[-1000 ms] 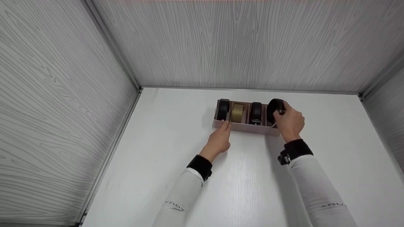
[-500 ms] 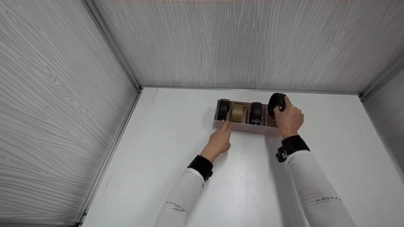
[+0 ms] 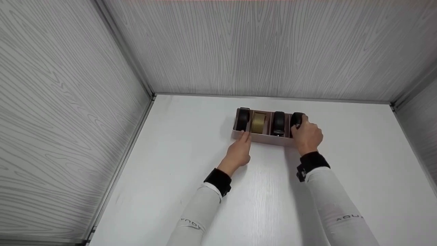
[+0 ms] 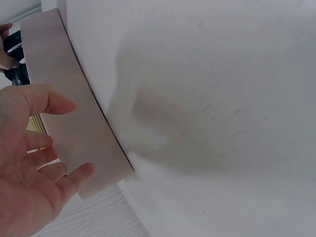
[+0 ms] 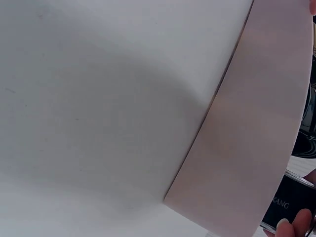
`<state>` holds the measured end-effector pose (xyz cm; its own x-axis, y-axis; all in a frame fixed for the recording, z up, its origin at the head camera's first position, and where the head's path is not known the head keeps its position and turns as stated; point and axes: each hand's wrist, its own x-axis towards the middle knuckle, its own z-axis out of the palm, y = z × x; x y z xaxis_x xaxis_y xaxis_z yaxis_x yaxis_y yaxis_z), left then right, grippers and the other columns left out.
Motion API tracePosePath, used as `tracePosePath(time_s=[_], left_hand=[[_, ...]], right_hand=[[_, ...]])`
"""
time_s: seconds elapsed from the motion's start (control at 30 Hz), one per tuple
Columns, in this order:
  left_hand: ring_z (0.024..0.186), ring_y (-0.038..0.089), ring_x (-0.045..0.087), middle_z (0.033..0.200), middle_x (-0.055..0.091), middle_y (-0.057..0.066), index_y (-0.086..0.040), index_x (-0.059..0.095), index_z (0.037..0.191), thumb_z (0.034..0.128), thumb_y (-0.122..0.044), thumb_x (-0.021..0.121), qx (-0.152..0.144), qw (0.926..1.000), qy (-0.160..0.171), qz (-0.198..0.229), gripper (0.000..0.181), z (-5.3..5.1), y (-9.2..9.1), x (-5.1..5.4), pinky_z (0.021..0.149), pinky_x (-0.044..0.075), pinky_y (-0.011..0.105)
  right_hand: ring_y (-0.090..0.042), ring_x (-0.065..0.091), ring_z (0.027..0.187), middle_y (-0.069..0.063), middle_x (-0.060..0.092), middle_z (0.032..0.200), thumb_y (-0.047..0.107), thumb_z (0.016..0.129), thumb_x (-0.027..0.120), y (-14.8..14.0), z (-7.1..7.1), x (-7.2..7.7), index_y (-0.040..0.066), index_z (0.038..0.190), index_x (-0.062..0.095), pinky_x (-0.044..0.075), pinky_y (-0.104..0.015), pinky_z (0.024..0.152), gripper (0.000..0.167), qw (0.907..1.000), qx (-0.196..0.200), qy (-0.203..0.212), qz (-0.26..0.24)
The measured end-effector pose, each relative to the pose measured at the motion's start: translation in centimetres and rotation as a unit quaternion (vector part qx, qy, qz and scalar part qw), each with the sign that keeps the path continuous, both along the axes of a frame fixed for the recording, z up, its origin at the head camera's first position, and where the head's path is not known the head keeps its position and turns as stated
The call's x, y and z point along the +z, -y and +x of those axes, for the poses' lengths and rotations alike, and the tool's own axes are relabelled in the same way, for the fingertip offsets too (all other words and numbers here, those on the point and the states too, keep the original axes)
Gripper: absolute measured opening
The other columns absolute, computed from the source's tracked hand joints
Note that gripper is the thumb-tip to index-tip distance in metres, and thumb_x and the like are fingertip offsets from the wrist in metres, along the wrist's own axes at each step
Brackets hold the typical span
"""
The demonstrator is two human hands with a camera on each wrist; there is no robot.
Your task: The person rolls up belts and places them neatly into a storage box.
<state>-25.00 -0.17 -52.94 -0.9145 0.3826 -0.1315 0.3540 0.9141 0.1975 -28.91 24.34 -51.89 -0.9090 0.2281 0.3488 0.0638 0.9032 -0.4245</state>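
Observation:
A pale pink divided box [image 3: 268, 139] stands on the white table, holding rolled belts in its compartments. From the left come a black belt [image 3: 243, 119], a gold belt [image 3: 258, 123] and a dark belt [image 3: 279, 122]. At the right end my right hand [image 3: 308, 138] grips another rolled black belt [image 3: 296, 118], which sits low in the last compartment. Its dark lettered buckle [image 5: 288, 202] shows beside my fingertips in the right wrist view. My left hand [image 3: 238, 153] touches the box's front near its left end, fingers loosely bent in the left wrist view.
Behind the box rises a grey wood-patterned wall [image 3: 218, 51], and another wall [image 3: 51, 119] runs along the left. The white tabletop [image 3: 170, 153] spreads around the box.
My right hand lifts the belt slightly, then lowers it into the right-end compartment and shifts a little left. The left hand stays at the box's front.

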Motion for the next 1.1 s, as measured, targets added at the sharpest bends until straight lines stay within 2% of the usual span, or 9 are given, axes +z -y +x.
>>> tracePosePath(time_s=[0.27, 0.4, 0.57, 0.73, 0.87, 1.1], left_hand=[[0.146, 0.027, 0.019, 0.159, 0.024, 0.013, 0.001, 0.033, 0.15, 0.0835, -0.004, 0.067, 0.002, 1.0, -0.004, 0.007, 0.075, -0.1, -0.1, -0.1, 0.089, 0.049, 0.028], [0.146, 0.028, 0.021, 0.159, 0.024, 0.014, 0.001, 0.032, 0.151, 0.0841, -0.005, 0.067, 0.003, 1.0, -0.008, 0.001, 0.075, -0.2, 0.1, -0.2, 0.089, 0.049, 0.029], [0.146, 0.028, 0.02, 0.158, 0.024, 0.015, 0.001, 0.032, 0.15, 0.0843, -0.005, 0.066, -0.002, 0.9999, -0.012, -0.003, 0.075, 0.0, 0.3, -0.1, 0.087, 0.05, 0.028], [0.146, 0.029, 0.019, 0.159, 0.023, 0.014, -0.001, 0.031, 0.151, 0.084, -0.006, 0.068, -0.009, 0.9999, -0.011, -0.01, 0.077, 0.1, 0.3, -0.1, 0.082, 0.051, 0.026], [0.147, 0.028, 0.018, 0.16, 0.022, 0.013, -0.002, 0.029, 0.152, 0.084, -0.006, 0.067, -0.009, 0.9999, -0.01, -0.01, 0.078, 0.1, 0.1, -0.2, 0.077, 0.052, 0.026], [0.147, 0.025, 0.018, 0.16, 0.023, 0.01, -0.003, 0.03, 0.153, 0.0844, -0.009, 0.068, -0.008, 0.9994, -0.016, -0.028, 0.078, -0.5, -0.4, -0.3, 0.072, 0.053, 0.027]], right_hand=[[-0.051, 0.063, 0.066, -0.036, 0.064, 0.084, 0.023, 0.088, 0.069, 0.0, 0.1, 0.1, -0.005, 0.126, 0.057, 0.049, -0.058, 0.053, 0.048, 0.9991, 0.008, 0.04, 0.007], [-0.049, 0.064, 0.07, -0.038, 0.064, 0.092, 0.029, 0.091, 0.067, -0.2, 0.3, 0.4, -0.004, 0.135, 0.051, 0.05, -0.057, 0.057, 0.057, 0.9972, 0.038, 0.064, -0.004], [-0.047, 0.064, 0.083, -0.04, 0.058, 0.108, 0.03, 0.093, 0.066, -0.6, 0.9, 0.2, -0.003, 0.149, 0.033, 0.051, -0.054, 0.068, 0.073, 0.9892, 0.088, 0.111, -0.037], [-0.053, 0.06, 0.093, -0.044, 0.054, 0.111, 0.026, 0.093, 0.068, -0.9, 1.5, -0.2, -0.005, 0.151, 0.025, 0.05, -0.058, 0.076, 0.078, 0.986, 0.12, 0.105, -0.049], [-0.053, 0.059, 0.095, -0.044, 0.052, 0.112, 0.023, 0.093, 0.068, -1.0, 1.5, -0.2, -0.005, 0.151, 0.024, 0.049, -0.058, 0.078, 0.078, 0.9863, 0.122, 0.098, -0.054], [-0.054, 0.054, 0.105, -0.044, 0.046, 0.124, 0.021, 0.094, 0.066, -1.3, 0.7, -0.3, -0.003, 0.153, 0.018, 0.046, -0.059, 0.087, 0.08, 0.9842, 0.108, 0.124, -0.065]])
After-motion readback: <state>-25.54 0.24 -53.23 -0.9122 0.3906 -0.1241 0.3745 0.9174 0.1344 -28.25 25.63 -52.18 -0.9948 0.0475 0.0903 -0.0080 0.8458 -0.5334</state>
